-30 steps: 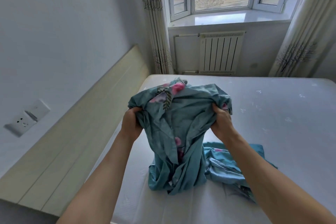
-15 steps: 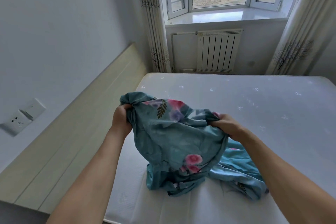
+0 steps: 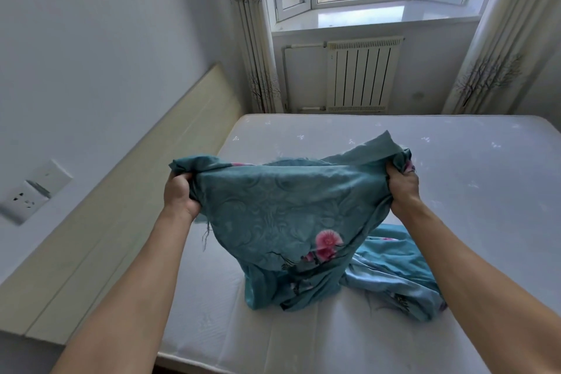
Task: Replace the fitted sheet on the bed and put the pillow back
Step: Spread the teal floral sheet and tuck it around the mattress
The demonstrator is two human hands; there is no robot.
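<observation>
Since a moment ago we have pulled our hands apart; left hand (image 3: 181, 195) and right hand (image 3: 402, 188) each clench the teal floral fitted sheet (image 3: 282, 215), its rest heaped on the bare white mattress (image 3: 455, 179); unfolding underway; next, find a corner.

Bare white mattress (image 3: 455, 191), teal floral sheet (image 3: 288, 222) bunched on it

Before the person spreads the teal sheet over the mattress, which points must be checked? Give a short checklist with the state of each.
1. Left hand grips the sheet edge: ok.
2. Right hand grips the other end: ok.
3. Sheet unfolded: not ok, its lower part lies bunched on the mattress.
4. Mattress bare, old sheet gone: ok.
5. Elastic corner found: cannot tell.
6. Pillow nearby: cannot tell, none in view.
</observation>
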